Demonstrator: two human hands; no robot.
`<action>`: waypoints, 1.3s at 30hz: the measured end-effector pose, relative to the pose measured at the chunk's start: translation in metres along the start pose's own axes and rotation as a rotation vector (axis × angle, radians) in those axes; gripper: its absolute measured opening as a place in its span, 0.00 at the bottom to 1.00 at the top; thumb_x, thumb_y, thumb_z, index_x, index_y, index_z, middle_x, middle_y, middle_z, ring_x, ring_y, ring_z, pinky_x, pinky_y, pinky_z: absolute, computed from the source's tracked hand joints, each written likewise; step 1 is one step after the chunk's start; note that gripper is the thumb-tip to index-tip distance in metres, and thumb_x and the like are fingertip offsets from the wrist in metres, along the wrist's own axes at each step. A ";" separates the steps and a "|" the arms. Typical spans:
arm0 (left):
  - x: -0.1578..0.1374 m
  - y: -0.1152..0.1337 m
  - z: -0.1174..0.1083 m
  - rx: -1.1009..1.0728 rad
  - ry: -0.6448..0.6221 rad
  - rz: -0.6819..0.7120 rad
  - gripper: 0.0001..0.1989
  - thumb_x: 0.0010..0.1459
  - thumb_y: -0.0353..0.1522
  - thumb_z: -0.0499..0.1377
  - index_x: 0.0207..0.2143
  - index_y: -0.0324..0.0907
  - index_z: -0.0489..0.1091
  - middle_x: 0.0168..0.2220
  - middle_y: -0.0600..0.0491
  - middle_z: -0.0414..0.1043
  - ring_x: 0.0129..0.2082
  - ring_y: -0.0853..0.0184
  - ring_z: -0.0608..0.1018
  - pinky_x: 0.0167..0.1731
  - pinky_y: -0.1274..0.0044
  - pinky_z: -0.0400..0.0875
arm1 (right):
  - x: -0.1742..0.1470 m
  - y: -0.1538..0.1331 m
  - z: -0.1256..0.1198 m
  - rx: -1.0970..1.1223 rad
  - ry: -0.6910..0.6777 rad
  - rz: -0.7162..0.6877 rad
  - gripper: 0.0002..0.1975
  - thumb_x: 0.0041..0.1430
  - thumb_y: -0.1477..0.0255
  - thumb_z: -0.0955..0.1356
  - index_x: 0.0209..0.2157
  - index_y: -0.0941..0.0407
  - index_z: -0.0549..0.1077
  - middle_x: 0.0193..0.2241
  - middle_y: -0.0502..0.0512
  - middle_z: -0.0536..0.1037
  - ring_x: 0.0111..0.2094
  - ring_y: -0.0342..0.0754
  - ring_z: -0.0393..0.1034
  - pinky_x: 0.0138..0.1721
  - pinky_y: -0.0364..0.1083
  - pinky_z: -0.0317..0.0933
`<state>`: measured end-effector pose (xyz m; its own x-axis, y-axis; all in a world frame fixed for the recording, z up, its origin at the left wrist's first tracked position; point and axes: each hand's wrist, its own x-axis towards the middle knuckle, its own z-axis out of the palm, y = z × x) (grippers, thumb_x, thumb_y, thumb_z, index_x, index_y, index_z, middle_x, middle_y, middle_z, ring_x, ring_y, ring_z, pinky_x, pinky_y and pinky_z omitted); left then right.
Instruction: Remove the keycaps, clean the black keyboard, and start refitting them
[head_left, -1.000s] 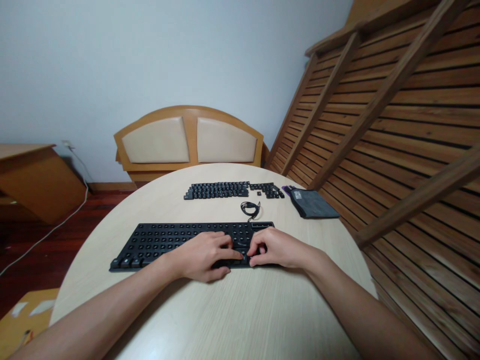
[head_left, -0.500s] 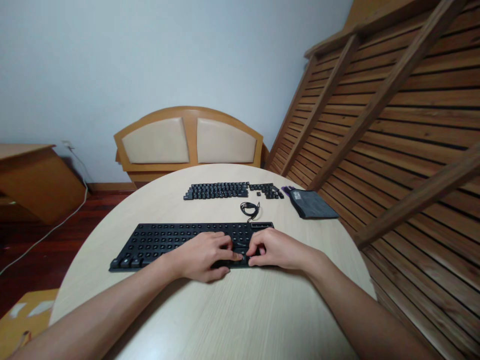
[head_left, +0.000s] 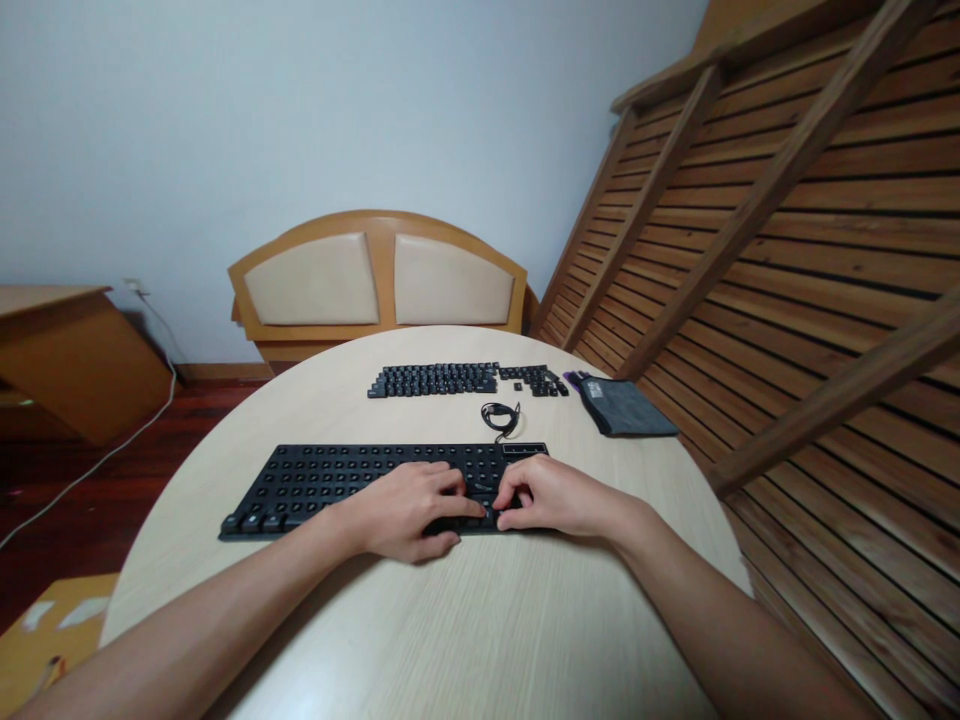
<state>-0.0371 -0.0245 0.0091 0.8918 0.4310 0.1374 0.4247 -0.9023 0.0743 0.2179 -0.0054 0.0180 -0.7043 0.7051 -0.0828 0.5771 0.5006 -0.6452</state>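
Note:
A black keyboard [head_left: 330,480] lies flat on the round table, most of its key places without caps; a few keycaps sit along its front left edge. My left hand [head_left: 412,510] rests over its middle front, palm down and fingers apart. Its index fingertip touches a key near the lower right, and its thumb lies by the front edge. Just beside that fingertip, my right hand [head_left: 555,495] is curled with thumb and index finger pinched at the lower right keys. What sits between those fingertips is too small and hidden to make out.
Behind the keyboard are rows of loose black keycaps [head_left: 435,380] and a smaller keycap group [head_left: 536,378]. A coiled cable [head_left: 500,418] runs to the keyboard. A dark grey pouch [head_left: 630,407] lies at the right. Wooden slats [head_left: 787,250] lean beyond the round table [head_left: 450,640].
Both hands stay in almost the same place at the keyboard's lower right. The view has shifted very slightly.

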 end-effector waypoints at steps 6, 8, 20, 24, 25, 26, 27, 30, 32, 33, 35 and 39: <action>-0.001 0.001 -0.001 -0.001 0.000 -0.002 0.23 0.58 0.34 0.59 0.57 0.48 0.67 0.40 0.49 0.69 0.38 0.59 0.74 0.38 0.68 0.73 | 0.000 -0.003 0.000 0.035 0.001 0.032 0.10 0.52 0.66 0.75 0.35 0.57 0.81 0.27 0.50 0.79 0.25 0.43 0.67 0.27 0.42 0.56; 0.000 0.001 -0.002 0.000 -0.003 -0.005 0.23 0.58 0.34 0.59 0.57 0.48 0.68 0.40 0.49 0.69 0.37 0.59 0.74 0.38 0.68 0.73 | 0.000 -0.003 0.000 0.030 0.005 0.028 0.10 0.52 0.67 0.76 0.35 0.57 0.81 0.27 0.50 0.79 0.26 0.43 0.67 0.28 0.42 0.56; -0.001 0.000 0.001 0.002 0.000 -0.005 0.24 0.58 0.34 0.59 0.58 0.48 0.67 0.41 0.49 0.69 0.38 0.59 0.74 0.38 0.68 0.73 | 0.002 -0.001 0.003 0.003 0.000 0.023 0.09 0.51 0.68 0.76 0.35 0.56 0.81 0.29 0.50 0.80 0.26 0.43 0.68 0.29 0.42 0.57; 0.000 0.000 0.001 -0.005 -0.002 -0.003 0.24 0.58 0.34 0.59 0.58 0.48 0.67 0.41 0.49 0.69 0.38 0.59 0.74 0.38 0.67 0.73 | 0.001 0.002 0.000 0.010 -0.026 -0.032 0.09 0.52 0.67 0.75 0.35 0.56 0.82 0.30 0.50 0.80 0.27 0.43 0.67 0.29 0.42 0.57; 0.000 0.000 0.001 -0.006 -0.002 -0.003 0.24 0.58 0.35 0.59 0.58 0.48 0.66 0.41 0.49 0.69 0.38 0.59 0.74 0.38 0.67 0.73 | 0.000 0.002 -0.002 0.009 -0.038 -0.053 0.10 0.53 0.66 0.75 0.36 0.56 0.82 0.30 0.51 0.80 0.27 0.43 0.67 0.29 0.42 0.57; -0.001 0.000 0.001 -0.006 0.000 -0.002 0.24 0.58 0.35 0.59 0.58 0.48 0.66 0.41 0.49 0.69 0.38 0.59 0.74 0.38 0.67 0.73 | -0.001 0.003 -0.005 0.014 -0.048 -0.066 0.10 0.54 0.65 0.74 0.36 0.56 0.82 0.30 0.51 0.80 0.27 0.43 0.67 0.28 0.42 0.57; -0.001 -0.001 0.002 -0.007 0.006 0.000 0.24 0.58 0.35 0.58 0.58 0.48 0.67 0.41 0.48 0.70 0.38 0.59 0.74 0.38 0.67 0.73 | -0.002 0.004 -0.008 0.025 -0.044 -0.069 0.10 0.56 0.64 0.73 0.36 0.56 0.82 0.29 0.51 0.80 0.27 0.43 0.67 0.28 0.42 0.57; -0.001 -0.001 0.002 -0.017 0.025 0.010 0.23 0.59 0.35 0.58 0.57 0.46 0.67 0.41 0.48 0.70 0.38 0.59 0.74 0.38 0.68 0.73 | -0.006 0.014 -0.021 0.044 0.132 -0.016 0.14 0.61 0.61 0.69 0.34 0.57 0.81 0.27 0.52 0.79 0.27 0.45 0.69 0.29 0.43 0.58; -0.001 -0.001 0.003 -0.021 0.030 0.013 0.23 0.59 0.35 0.57 0.57 0.45 0.67 0.41 0.48 0.70 0.38 0.59 0.74 0.37 0.68 0.73 | -0.006 0.027 -0.031 -0.029 0.354 0.022 0.15 0.63 0.62 0.66 0.35 0.57 0.80 0.30 0.54 0.80 0.30 0.46 0.70 0.32 0.44 0.60; -0.001 -0.001 0.003 -0.022 0.031 0.013 0.23 0.59 0.35 0.57 0.57 0.45 0.67 0.40 0.48 0.70 0.37 0.59 0.74 0.37 0.68 0.72 | -0.005 0.036 -0.036 -0.106 0.459 0.044 0.14 0.64 0.63 0.66 0.35 0.57 0.79 0.32 0.55 0.80 0.32 0.47 0.71 0.34 0.45 0.61; -0.001 -0.001 0.003 -0.021 0.029 0.012 0.23 0.59 0.35 0.57 0.57 0.45 0.67 0.40 0.48 0.70 0.37 0.59 0.74 0.37 0.68 0.72 | 0.001 0.055 -0.044 -0.310 0.617 0.120 0.13 0.65 0.65 0.64 0.38 0.57 0.78 0.35 0.55 0.80 0.34 0.48 0.72 0.37 0.45 0.62; -0.001 -0.002 0.004 -0.020 0.017 0.009 0.24 0.59 0.35 0.57 0.59 0.45 0.66 0.41 0.47 0.70 0.38 0.58 0.74 0.38 0.68 0.72 | 0.020 0.092 -0.053 -0.561 0.714 0.247 0.13 0.64 0.71 0.63 0.45 0.59 0.76 0.42 0.61 0.79 0.43 0.54 0.70 0.45 0.49 0.62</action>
<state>-0.0377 -0.0233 0.0048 0.8926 0.4233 0.1549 0.4135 -0.9058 0.0929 0.2791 0.0817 -0.0025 -0.2225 0.8717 0.4367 0.9222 0.3335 -0.1958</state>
